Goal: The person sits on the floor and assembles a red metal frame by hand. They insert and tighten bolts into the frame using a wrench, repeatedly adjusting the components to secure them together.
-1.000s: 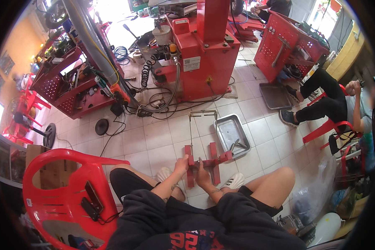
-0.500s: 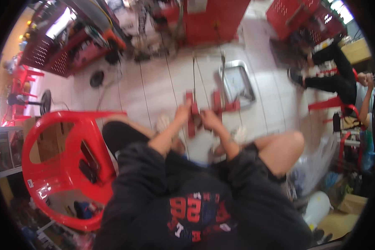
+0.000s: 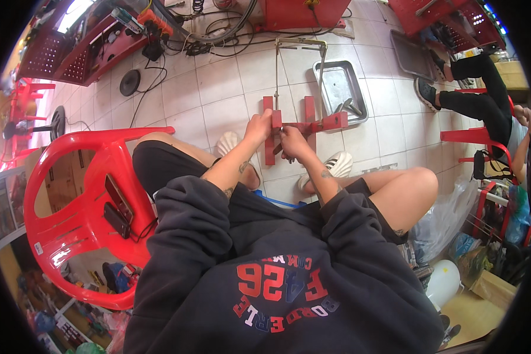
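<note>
A red metal stand (image 3: 310,139) with two bar feet stands on the tiled floor before my knees. A tall, thin metal frame (image 3: 301,41) rises from it. My left hand (image 3: 258,126) is closed around the stand's left post, its fingertips partly hidden behind the metal. Just right of it, my right hand (image 3: 293,143) is closed low at the crossbar, with a dark, narrow piece showing under its fingers. What that piece is, I cannot make out. Beyond the stand's right end lies a silver metal tray (image 3: 361,88) with a few metal tools (image 3: 351,107) in its near end.
To my left is a red plastic chair (image 3: 47,206) with two dark flat objects on its seat. Cables (image 3: 218,44) and red machine parts cover the far floor. Another person's legs (image 3: 472,106) are at the right, near plastic bags (image 3: 448,206).
The whole view has shifted and grown sharper. Both hands remain at the stand, close together, with my right hand now slightly lower against the left one.
</note>
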`<state>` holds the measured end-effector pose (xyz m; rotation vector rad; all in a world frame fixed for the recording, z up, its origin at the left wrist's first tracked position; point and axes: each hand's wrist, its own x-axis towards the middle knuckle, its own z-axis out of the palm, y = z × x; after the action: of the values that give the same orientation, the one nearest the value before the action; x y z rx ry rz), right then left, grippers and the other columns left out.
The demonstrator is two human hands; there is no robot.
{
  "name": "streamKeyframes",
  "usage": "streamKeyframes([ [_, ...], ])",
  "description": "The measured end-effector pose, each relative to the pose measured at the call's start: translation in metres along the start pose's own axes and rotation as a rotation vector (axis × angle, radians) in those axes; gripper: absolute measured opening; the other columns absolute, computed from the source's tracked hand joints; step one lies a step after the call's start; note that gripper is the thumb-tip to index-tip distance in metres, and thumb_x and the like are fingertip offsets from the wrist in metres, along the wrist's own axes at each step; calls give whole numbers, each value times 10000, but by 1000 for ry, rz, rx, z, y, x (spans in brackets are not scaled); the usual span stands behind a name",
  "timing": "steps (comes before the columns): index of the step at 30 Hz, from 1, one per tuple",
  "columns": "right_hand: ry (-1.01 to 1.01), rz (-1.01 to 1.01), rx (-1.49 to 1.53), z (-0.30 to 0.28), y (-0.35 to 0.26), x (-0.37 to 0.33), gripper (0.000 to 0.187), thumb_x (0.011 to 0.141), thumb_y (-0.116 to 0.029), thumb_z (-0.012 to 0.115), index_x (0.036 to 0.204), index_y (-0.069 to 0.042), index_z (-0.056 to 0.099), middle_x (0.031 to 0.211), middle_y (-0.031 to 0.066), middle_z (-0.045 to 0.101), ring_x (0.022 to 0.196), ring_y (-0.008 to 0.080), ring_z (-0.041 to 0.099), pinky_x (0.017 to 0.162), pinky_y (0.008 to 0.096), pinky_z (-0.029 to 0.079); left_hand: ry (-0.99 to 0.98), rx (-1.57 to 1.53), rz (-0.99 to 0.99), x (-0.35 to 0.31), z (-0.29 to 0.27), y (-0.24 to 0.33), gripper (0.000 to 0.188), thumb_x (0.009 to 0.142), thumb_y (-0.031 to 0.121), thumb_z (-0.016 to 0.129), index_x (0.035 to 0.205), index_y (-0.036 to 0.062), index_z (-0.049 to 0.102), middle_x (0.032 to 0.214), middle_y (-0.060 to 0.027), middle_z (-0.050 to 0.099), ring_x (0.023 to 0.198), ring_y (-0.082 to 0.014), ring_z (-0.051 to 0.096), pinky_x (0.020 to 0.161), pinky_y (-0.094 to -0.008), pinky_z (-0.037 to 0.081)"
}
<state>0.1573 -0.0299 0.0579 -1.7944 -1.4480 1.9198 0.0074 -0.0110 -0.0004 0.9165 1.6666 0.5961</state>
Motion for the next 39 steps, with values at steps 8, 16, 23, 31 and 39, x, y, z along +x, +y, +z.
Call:
streamKeyframes([
  [8,67,1,19,-3,-6,-9,266,986,-134,351,1139,27,497,707,165,673,410,158,550,351,297,425,-13,16,-19,-10,-4,9,713,871,503,304,876,-132,629,882,-356,616,941,-472,603,857,-478,436],
  [16,-26,-110,-50,3,-14,-15,297,901,-28,404,1187,14,474,786,155,672,511,186,611,379,296,455,0,8,-47,-8,-9,12,686,892,508,303,884,-86,647,863,-330,628,909,-456,613,828,-481,447],
  [23,-117,-114,-244,0,-9,2,519,795,-49,576,1270,26,381,935,280,659,742,381,691,563,433,554,-11,365,228,-30,-6,22,302,944,310,356,1048,55,481,870,-285,603,901,-484,586,791,-551,465],
  [31,345,-393,-706,41,31,-1,730,828,-88,548,1370,152,122,805,298,624,670,438,637,567,493,512,163,155,153,-41,-6,31,758,926,597,348,836,-90,653,801,-317,631,873,-452,624,805,-485,443],
  [39,433,-567,-314,49,70,25,569,913,-89,453,1417,-3,204,908,258,637,767,422,633,625,477,493,132,91,58,-39,-7,33,724,918,562,368,860,-104,645,829,-326,631,921,-455,619,834,-479,443],
])
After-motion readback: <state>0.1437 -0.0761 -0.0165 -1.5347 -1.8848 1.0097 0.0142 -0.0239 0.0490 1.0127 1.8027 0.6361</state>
